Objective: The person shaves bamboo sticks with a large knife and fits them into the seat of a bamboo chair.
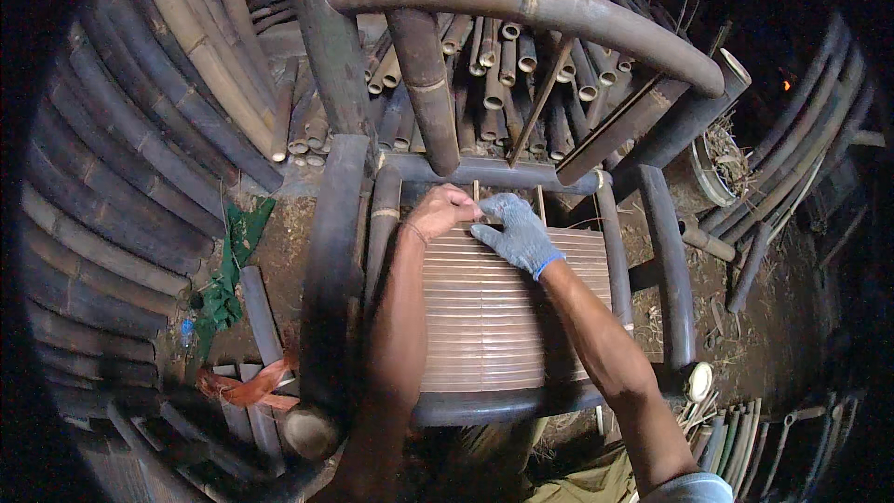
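We look down on a dark bamboo chair (521, 0) with a curved back rail, and we place everything else by this chair. Its seat (503, 317) is nearly covered with pale, flat slats laid side by side from the front rail up to the back rail. We judge the seat almost finished: the rows run unbroken across most of it, and only the narrow strip just under the back rail looks open, where both hands now meet.

Our bare left hand (442, 211) rests at the back edge of the seat, fingers curled together and pinching a thin upright sliver (476, 194) of bamboo against the last slat. Our right hand (517, 233), in a grey-blue glove, lies flat over the top slats just beside it, fingers together and pressing down; we cannot tell whether it grips anything underneath.

Behind the chair lies a stack of cut bamboo poles (507, 65), their hollow ends facing us. To the chair's left, long dark poles (121, 177) lean in rows, with a green cloth (233, 261) and an orange strip (251, 389) on the earth floor beside the seat.
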{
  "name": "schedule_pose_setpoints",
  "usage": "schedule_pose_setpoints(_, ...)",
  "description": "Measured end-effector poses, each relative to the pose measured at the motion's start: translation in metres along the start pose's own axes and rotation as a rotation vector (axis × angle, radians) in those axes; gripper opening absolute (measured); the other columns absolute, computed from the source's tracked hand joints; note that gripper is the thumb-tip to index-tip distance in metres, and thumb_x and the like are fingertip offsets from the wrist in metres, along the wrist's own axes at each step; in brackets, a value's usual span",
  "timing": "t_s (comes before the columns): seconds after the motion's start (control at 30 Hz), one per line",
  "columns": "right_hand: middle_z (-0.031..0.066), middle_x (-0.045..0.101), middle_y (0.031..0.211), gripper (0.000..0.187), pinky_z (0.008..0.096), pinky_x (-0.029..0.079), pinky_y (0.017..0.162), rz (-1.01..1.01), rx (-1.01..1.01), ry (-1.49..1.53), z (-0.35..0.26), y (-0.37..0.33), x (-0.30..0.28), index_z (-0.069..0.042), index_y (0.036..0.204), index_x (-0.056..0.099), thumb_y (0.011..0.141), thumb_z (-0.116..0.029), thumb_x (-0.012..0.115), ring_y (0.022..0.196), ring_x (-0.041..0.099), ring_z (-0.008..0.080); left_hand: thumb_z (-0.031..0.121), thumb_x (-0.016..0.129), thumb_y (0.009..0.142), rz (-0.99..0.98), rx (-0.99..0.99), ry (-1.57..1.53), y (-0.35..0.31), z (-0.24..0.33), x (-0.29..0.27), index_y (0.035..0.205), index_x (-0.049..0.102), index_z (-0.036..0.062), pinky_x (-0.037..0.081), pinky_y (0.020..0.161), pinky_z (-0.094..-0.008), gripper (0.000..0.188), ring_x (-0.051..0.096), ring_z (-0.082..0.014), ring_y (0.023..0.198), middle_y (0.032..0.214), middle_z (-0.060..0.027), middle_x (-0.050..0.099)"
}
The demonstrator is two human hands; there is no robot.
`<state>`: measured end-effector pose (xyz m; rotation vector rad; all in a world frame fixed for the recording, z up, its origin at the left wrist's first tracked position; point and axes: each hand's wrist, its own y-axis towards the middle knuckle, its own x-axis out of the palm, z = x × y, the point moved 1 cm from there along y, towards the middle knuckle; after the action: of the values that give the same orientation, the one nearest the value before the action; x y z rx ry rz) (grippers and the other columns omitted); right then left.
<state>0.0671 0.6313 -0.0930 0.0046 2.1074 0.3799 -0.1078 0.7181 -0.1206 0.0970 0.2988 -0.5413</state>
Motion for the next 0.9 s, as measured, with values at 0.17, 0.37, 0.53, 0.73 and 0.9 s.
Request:
schedule_pose_setpoints(0.17, 0.0160, 0.069, 0.094, 0.024, 0.0390, 0.048, 0.088, 0.176, 0.116, 0.129, -0.046, -0.070, -0.057, 0.001, 0.095, 0.070, 0.094, -0.021, 0.061, 0.099, 0.064, 0.0302, 0.021, 0.078, 0.083, -0.061, -0.037, -0.039, -0.014, 0.018, 0.009, 0.096, 0.074, -0.0004, 0.050, 0.091, -0.0353, 0.025, 0.065, -0.0223, 0.097, 0.106, -0.0128, 0.069)
schedule_pose_setpoints(0.37, 0.0117, 0.069, 0.084, 0.038, 0.0339, 0.053, 0.067, 0.915, 0.250, 0.316, -0.078, -0.163, -0.170, -0.001, 0.085, 0.065, 0.100, -0.033, 0.050, 0.073, 0.066, 0.0201, 0.017, 0.066, 0.090, -0.113, 0.574, 0.054, -0.091, 0.080, 0.092, 0.112, 0.066, 0.0016, 0.050, 0.093, -0.0406, 0.026, 0.062, -0.0320, 0.105, 0.107, -0.0148, 0.064)
schedule_pose_setpoints(0.53, 0.0109, 0.066, 0.076, 0.047, 0.0338, 0.053, 0.059, 0.122, 0.873, 1.225, -0.010, -0.125, -0.099, -0.002, 0.102, 0.062, 0.101, -0.048, 0.052, 0.065, 0.062, 0.0176, 0.012, 0.061, 0.092, -0.159, 0.758, 0.012, -0.159, 0.137, 0.132, 0.089, 0.062, 0.0020, 0.047, 0.074, -0.0453, 0.011, 0.056, -0.0323, 0.079, 0.082, -0.0129, 0.054)
schedule_pose_setpoints(0.73, 0.0040, 0.057, 0.068, 0.032, 0.0324, 0.046, 0.054, 0.012, 0.501, 0.681, -0.037, -0.055, -0.078, -0.005, 0.075, 0.062, 0.095, -0.029, 0.056, 0.060, 0.057, 0.0159, 0.010, 0.063, 0.090, -0.330, 0.661, -0.041, -0.145, 0.126, 0.099, 0.095, 0.064, 0.0001, 0.051, 0.087, -0.0366, 0.012, 0.064, -0.0272, 0.095, 0.105, -0.0130, 0.066)
schedule_pose_setpoints(0.9, 0.0052, 0.070, 0.086, 0.036, 0.0333, 0.051, 0.081, 0.353, 0.431, 1.102, -0.032, -0.024, -0.135, -0.001, 0.088, 0.070, 0.097, -0.033, 0.056, 0.081, 0.064, 0.0182, 0.018, 0.054, 0.095, 0.415, 0.198, 0.299, -0.039, 0.049, 0.022, 0.118, 0.064, -0.0011, 0.046, 0.101, -0.0442, 0.032, 0.060, -0.0383, 0.114, 0.125, -0.0225, 0.062)
